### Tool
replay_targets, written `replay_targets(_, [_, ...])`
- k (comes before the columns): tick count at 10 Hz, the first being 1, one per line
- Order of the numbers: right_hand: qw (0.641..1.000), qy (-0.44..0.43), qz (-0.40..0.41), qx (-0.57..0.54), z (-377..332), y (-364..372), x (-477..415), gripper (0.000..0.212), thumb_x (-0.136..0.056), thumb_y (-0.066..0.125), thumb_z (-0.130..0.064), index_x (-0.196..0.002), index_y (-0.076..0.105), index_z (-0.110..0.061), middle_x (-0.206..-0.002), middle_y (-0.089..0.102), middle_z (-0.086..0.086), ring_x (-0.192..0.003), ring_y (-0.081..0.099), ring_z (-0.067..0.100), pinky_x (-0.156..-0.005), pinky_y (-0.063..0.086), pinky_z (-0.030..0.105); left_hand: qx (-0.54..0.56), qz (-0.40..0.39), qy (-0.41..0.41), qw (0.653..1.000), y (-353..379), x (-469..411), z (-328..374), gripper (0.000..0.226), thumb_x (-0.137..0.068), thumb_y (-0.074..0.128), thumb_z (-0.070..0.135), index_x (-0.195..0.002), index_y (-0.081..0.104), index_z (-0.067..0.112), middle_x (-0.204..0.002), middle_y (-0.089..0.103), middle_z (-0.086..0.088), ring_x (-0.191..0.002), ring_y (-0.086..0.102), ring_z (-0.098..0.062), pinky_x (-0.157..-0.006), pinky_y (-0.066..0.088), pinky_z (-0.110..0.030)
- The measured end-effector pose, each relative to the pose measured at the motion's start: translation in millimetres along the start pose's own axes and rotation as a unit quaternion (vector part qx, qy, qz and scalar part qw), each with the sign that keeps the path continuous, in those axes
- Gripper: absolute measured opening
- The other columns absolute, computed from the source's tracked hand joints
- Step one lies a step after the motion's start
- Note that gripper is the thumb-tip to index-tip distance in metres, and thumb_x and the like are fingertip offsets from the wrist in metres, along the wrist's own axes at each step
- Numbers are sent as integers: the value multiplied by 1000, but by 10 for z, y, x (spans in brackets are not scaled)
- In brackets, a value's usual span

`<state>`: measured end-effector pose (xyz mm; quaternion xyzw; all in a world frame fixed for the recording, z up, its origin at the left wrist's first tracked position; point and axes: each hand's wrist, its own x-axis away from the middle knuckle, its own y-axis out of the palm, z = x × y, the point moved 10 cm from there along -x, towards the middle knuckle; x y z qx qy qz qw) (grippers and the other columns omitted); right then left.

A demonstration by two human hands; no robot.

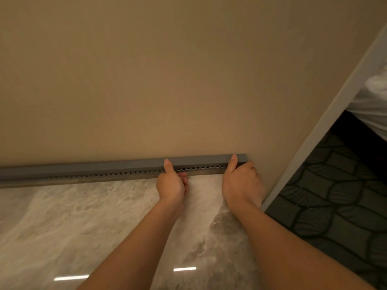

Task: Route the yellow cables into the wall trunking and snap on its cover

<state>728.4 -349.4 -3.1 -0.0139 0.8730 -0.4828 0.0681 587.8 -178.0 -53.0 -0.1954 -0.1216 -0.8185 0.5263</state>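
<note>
A long grey trunking [104, 169] runs along the foot of the beige wall, with a row of small holes along its lower side. A flat grey cover lies on its top face. My left hand [171, 185] grips the trunking, thumb laid on top and fingers curled beneath. My right hand [243, 181] grips it at its right end the same way, thumb on the cover. No yellow cable shows.
A glossy marble-patterned floor [83, 227] spreads below the trunking. A white door frame [326, 122] bounds the wall on the right, with dark patterned carpet [335, 206] and white bedding [374, 101] beyond it.
</note>
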Motion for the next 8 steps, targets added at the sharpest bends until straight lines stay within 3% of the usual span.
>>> replay_targets(3, [998,35,0,-52,63,-9,-39,62,-95,18,-52,-107,52,-3,-106,63,20,-97,57,35,-75,43,39,12,-10,24,1000,29,-13,22,67,-99,22,49,-65,56,3,-52,50,-8,-38,42,-19,-42,33,-25])
replay_targets(5, [995,50,-9,-87,143,52,-61,62,-95,17,-54,-101,55,-6,-99,65,17,-88,59,33,-65,36,34,12,-72,4,997,32,79,28,71,-98,20,53,-71,58,-2,-41,53,-7,-25,43,-13,-30,31,-13])
replay_targets(6, [993,55,-18,-102,155,65,-52,62,-95,18,-55,-97,57,-6,-97,65,16,-80,57,31,-65,35,33,-45,-119,3,992,-35,286,-13,72,-98,18,53,-74,63,1,-44,57,-6,-29,47,-15,-34,34,-14])
replay_targets(7, [985,69,-28,-153,204,75,-32,60,-95,23,-54,-102,57,-5,-103,65,18,-90,59,34,-71,39,35,-119,-142,16,982,-288,504,-47,67,-100,19,47,-80,66,3,-57,65,-8,-40,55,-18,-40,41,-17])
replay_targets(8, [951,86,-88,-285,225,70,43,50,-97,31,-48,-114,54,-7,-111,62,16,-100,57,33,-82,42,36,-197,-125,56,971,-625,729,131,58,-100,21,45,-99,64,7,-86,70,-7,-68,64,-20,-59,50,-25])
